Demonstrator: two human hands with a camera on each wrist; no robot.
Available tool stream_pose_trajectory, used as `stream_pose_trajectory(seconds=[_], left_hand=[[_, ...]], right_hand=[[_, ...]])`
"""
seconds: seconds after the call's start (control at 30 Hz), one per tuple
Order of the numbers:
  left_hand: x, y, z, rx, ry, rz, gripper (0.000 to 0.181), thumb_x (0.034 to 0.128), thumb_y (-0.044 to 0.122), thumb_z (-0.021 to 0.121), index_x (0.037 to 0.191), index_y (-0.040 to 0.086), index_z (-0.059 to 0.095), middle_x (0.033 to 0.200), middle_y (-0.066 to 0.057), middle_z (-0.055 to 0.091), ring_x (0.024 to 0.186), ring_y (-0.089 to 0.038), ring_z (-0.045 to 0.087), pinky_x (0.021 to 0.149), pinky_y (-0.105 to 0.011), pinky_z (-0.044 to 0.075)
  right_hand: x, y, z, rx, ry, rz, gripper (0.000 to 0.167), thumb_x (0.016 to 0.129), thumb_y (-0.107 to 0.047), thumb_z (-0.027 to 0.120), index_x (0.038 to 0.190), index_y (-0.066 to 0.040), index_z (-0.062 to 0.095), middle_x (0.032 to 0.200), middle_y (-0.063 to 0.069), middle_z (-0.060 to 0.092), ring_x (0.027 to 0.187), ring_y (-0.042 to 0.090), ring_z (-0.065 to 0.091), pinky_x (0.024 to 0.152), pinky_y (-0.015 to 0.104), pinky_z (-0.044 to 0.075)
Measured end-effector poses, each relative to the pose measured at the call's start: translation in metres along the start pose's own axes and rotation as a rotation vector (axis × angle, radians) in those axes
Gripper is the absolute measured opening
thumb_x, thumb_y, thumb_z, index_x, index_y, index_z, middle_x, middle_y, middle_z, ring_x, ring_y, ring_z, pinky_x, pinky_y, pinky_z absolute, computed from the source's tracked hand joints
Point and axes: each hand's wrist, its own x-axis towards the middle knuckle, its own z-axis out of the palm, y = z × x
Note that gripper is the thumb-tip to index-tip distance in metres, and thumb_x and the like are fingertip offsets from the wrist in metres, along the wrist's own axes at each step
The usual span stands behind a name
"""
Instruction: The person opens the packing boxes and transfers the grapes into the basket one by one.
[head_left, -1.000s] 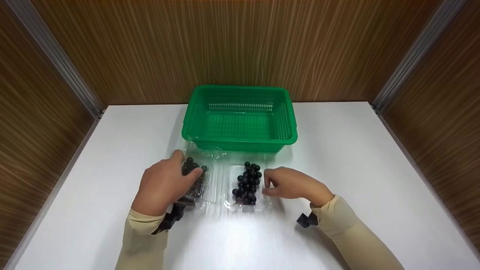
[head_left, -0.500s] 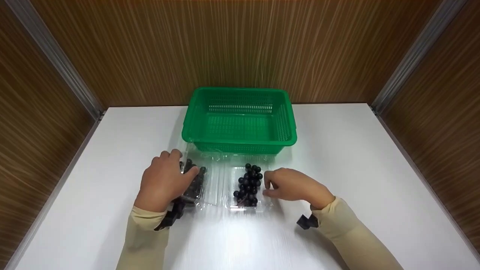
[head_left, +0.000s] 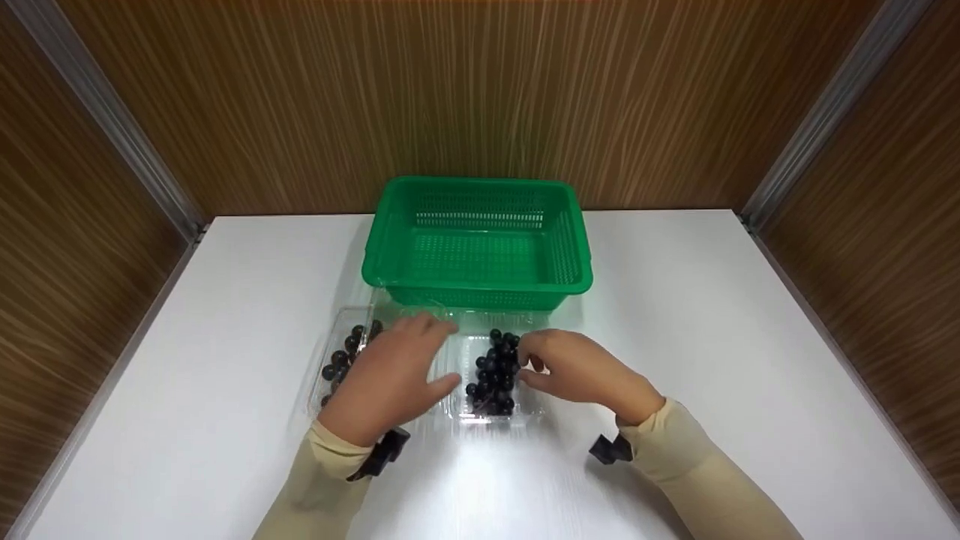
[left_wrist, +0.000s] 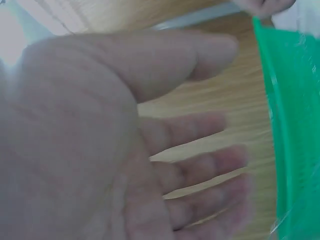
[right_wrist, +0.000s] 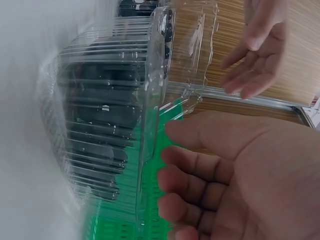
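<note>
Dark grapes (head_left: pixel 493 375) lie in an open clear plastic clamshell box (head_left: pixel 474 418) at the middle of the table in the head view. A second clear box (head_left: pixel 318 390) with more dark grapes (head_left: pixel 339 360) stands to its left, partly covered by my left hand (head_left: pixel 394 379). That hand hovers between the boxes, its fingers spread and nothing in its palm (left_wrist: pixel 65 140). My right hand (head_left: pixel 581 375) is at the right edge of the middle box, fingers loosely bent. In the right wrist view its fingertips (right_wrist: pixel 172 181) are beside the box's ribbed wall (right_wrist: pixel 107 107), holding nothing.
A green plastic basket (head_left: pixel 476 286) stands right behind the boxes, with no contents visible. Clear lid plastic (head_left: pixel 409 304) reaches up against its front left. Wood-grain panels (head_left: pixel 480 90) enclose the white table (head_left: pixel 675 300) at the back and sides.
My left hand has come away from the left box and moved right toward the middle one, uncovering grapes at the left. My right hand has shifted slightly left, closer to the grapes.
</note>
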Motion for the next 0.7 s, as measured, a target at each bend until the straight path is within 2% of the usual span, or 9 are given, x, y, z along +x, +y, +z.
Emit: stream_pose_trajectory(seconds=[0.13,0.27,0.37,0.5,0.7], left_hand=[[0.004,0.002,0.012,-0.004,-0.079,0.025,0.063,0.0870,0.039,0.083,0.137,0.006,0.062,0.129,-0.013,0.064,0.121,-0.034,0.061,0.099,-0.049,0.053],[0.008,0.002,0.021,-0.011,-0.149,0.025,0.072,0.0834,0.040,0.086,0.140,0.004,0.060,0.129,-0.015,0.063,0.122,-0.036,0.060,0.103,-0.051,0.051],[0.009,0.001,0.027,-0.018,-0.171,0.020,0.080,0.0798,0.042,0.088,0.143,0.003,0.058,0.131,-0.017,0.062,0.125,-0.039,0.058,0.106,-0.052,0.048],[0.010,0.000,0.034,-0.025,-0.182,-0.006,0.092,0.0761,0.043,0.091,0.148,0.001,0.052,0.136,-0.021,0.059,0.130,-0.042,0.054,0.111,-0.054,0.044],[0.012,0.001,0.041,-0.032,-0.248,-0.040,0.096,0.0734,0.044,0.092,0.147,-0.001,0.051,0.145,-0.026,0.053,0.137,-0.045,0.047,0.117,-0.056,0.037]], right_hand=[[0.001,-0.002,0.000,-0.013,0.050,-0.022,0.011,0.091,-0.016,0.077,0.089,-0.011,0.067,0.082,-0.001,0.064,0.079,0.016,0.057,0.073,0.035,0.052],[0.001,-0.004,0.001,-0.035,0.078,-0.071,0.012,0.090,-0.015,0.078,0.088,-0.011,0.068,0.085,0.001,0.067,0.080,0.017,0.059,0.075,0.037,0.053],[0.001,-0.005,0.004,-0.066,0.090,-0.104,0.013,0.089,-0.016,0.080,0.087,-0.012,0.068,0.085,0.000,0.067,0.080,0.016,0.059,0.075,0.038,0.051],[0.001,-0.006,0.007,-0.116,0.103,-0.097,0.015,0.087,-0.018,0.082,0.086,-0.013,0.067,0.084,-0.001,0.067,0.079,0.016,0.060,0.075,0.038,0.046],[0.003,-0.007,0.011,-0.125,0.053,-0.096,0.012,0.086,-0.015,0.081,0.088,-0.013,0.069,0.084,0.000,0.070,0.080,0.017,0.061,0.077,0.039,0.045]])
